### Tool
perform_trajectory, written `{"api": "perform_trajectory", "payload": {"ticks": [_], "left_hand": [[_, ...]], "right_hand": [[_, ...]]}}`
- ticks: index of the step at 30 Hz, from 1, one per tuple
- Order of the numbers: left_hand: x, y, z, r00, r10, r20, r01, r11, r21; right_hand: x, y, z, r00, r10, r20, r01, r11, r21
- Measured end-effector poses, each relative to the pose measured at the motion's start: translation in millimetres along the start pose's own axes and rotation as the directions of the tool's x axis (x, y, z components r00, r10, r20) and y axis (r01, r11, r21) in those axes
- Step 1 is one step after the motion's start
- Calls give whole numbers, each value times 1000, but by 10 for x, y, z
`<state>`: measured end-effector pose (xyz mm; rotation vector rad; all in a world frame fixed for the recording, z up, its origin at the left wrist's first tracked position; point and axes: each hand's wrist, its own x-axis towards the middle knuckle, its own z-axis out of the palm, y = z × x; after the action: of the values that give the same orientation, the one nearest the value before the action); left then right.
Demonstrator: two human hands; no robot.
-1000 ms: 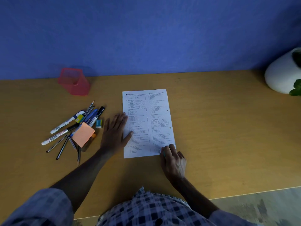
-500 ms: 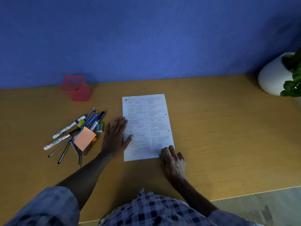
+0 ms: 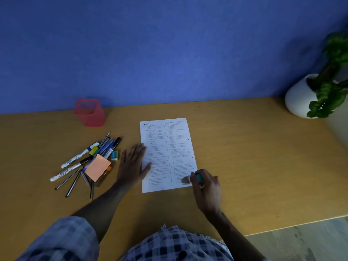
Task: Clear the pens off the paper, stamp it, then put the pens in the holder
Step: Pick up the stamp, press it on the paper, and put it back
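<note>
Ideally the flat, spread left hand (image 3: pixel 131 166) pins the white printed paper (image 3: pixel 166 154) while the right hand (image 3: pixel 205 185), gripping the small teal stamp (image 3: pixel 199 178), lifts straight off.

paper (image 3: pixel 165 147): 1 | holder (image 3: pixel 89 113): 1 | sticky pad (image 3: pixel 97 167): 1 | plant pot (image 3: pixel 299 97): 1 | hands: 2

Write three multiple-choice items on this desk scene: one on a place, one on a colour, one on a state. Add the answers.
1. Where do the pens lie?
A. on the paper
B. left of the paper
C. in the holder

2. What colour is the holder?
A. red
B. green
C. white

3. What is the left hand doing?
A. lying flat on the paper's edge
B. gripping a pen
C. lifting the holder

Answers: B, the pile lies on the table left of the paper. A, its mesh is red. A, the fingers are spread flat while the right hand holds the stamp.
</note>
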<state>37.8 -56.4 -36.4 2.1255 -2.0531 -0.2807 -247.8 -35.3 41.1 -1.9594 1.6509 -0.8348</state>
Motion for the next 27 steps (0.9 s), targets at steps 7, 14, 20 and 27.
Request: {"api": "perform_trajectory", "payload": {"ticks": [7,14,20,27], "left_hand": [[-5,-17,7,1000,19,1,-19,1000,1],[-10,-21,0,999,32,-18,-32,999,-4],[-20,-13,-26,999,31,-34,-32,999,-26],[17,-29,-24,999,18,-48,-22,997,-69]], "right_hand": [[312,-193,-534,932,351,87,-299,612,732],[555,-439,-853,864,226,449,-455,-29,890],[609,-622,-957,871,64,487,-461,-234,856],[651,-742,-1056,883,20,469,-441,-305,844]]}}
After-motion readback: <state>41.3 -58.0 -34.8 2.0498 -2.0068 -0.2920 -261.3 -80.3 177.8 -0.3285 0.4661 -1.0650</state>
